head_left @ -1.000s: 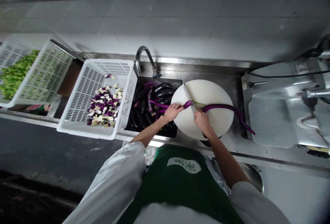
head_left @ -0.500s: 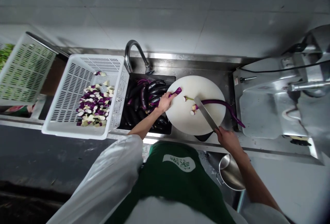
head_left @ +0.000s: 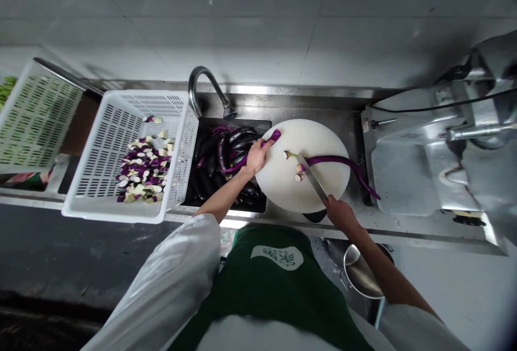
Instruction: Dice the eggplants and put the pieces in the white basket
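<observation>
My left hand (head_left: 257, 156) is closed around a long, thin purple eggplant (head_left: 275, 135), whose end rests on the left edge of the round white cutting board (head_left: 307, 195). In my right hand (head_left: 338, 212) is a knife (head_left: 314, 179), its blade slanting across the middle of the board. Cut eggplant ends (head_left: 299, 169) lie by the blade, and a stem piece (head_left: 287, 154) sits left of it. A second long eggplant (head_left: 335, 159) curves from the blade over the board's right edge. Below my left hand, many dark eggplants (head_left: 210, 165) fill the sink (head_left: 264, 203).
A white plastic basket (head_left: 115, 208) left of the sink holds cut eggplant pieces (head_left: 147, 170). The faucet (head_left: 197, 79) arches behind the sink. Metal equipment (head_left: 468, 141) stands at right, and a steel pot (head_left: 361, 275) is below the counter. Farther left, another basket (head_left: 44, 119) contains greens.
My right hand and the knife have shifted slightly left over the board. My left hand still grips the eggplant, whose tip has moved a little up and left. The whole view has shifted slightly.
</observation>
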`<state>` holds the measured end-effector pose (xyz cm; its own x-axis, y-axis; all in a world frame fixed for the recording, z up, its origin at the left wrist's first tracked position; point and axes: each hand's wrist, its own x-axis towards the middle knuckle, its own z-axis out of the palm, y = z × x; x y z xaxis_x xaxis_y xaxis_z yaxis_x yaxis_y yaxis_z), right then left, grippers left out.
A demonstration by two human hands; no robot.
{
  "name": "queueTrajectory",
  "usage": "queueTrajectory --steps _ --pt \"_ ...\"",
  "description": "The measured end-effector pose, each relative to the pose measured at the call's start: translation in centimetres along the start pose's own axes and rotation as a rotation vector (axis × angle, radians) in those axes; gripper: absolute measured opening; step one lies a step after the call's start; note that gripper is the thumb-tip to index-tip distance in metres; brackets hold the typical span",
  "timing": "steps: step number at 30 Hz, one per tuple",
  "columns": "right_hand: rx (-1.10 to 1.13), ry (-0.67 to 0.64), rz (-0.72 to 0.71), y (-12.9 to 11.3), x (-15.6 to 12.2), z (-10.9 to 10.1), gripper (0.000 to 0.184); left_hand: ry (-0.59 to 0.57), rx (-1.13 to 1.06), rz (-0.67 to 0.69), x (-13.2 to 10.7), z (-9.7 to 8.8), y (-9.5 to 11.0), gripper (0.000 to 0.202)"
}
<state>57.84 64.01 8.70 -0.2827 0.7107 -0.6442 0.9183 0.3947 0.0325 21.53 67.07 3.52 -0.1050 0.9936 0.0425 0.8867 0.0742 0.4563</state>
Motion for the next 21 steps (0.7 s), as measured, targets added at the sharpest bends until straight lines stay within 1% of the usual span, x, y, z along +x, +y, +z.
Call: queueTrajectory --steps 2,3,5,6,8,10,12,13,14,15,16,17,19,21 --pt "0.001 0.005 0.003 0.0 0.0 0.2 0.032 0.079 -0.048 0.009 2.5 -1.0 1.2 0.061" --pt "-0.005 0.01 0.001 0.1 -0.1 0.4 0.033 0.099 -0.066 0.023 4.0 -1.4 1.9 0.061" --pt "-0.028 0.025 -0.01 0.2 -0.7 0.9 0.034 0.096 -0.085 0.066 7.2 -1.5 3.6 0.06" --pt "-0.038 0.029 -0.018 0.2 -1.1 1.2 0.035 0.079 -0.085 0.092 8.7 -1.2 4.6 0.059" --pt "-0.047 0.019 -0.029 0.2 -1.9 1.9 0.038 0.039 -0.065 0.153 11.7 0.0 6.4 0.061" --pt "-0.043 -0.006 -0.034 0.3 -2.6 2.6 0.039 -0.039 -0.031 0.235 14.2 1.8 8.1 0.065" --pt "-0.033 -0.014 -0.043 0.4 -3.3 3.2 0.039 -0.175 0.009 0.308 15.8 3.6 9.4 0.066" --pt "-0.029 -0.011 -0.047 0.4 -3.6 3.5 0.039 -0.252 0.023 0.341 16.1 4.4 9.8 0.065" --pt "-0.019 -0.008 -0.049 0.5 -3.8 3.7 0.038 -0.314 0.031 0.377 16.0 5.1 10.0 0.062" --pt "-0.005 -0.006 -0.048 0.6 -4.1 3.9 0.038 -0.347 0.032 0.42 15.5 5.5 10.0 0.06" --pt "0.013 -0.005 -0.04 0.7 -4.4 4.1 0.037 -0.351 0.023 0.476 14.7 5.8 9.8 0.056" --pt "0.036 -0.004 -0.03 0.9 -4.7 4.2 0.036 -0.33 0.006 0.532 13.4 5.9 9.4 0.052" --pt "0.088 0.002 0.004 1.3 -5.3 4.7 0.034 -0.258 -0.023 0.597 10.0 5.7 8.4 0.042" --pt "0.135 0.014 0.04 1.9 -5.9 5.4 0.033 -0.213 -0.018 0.547 6.0 5.3 7.2 0.04"
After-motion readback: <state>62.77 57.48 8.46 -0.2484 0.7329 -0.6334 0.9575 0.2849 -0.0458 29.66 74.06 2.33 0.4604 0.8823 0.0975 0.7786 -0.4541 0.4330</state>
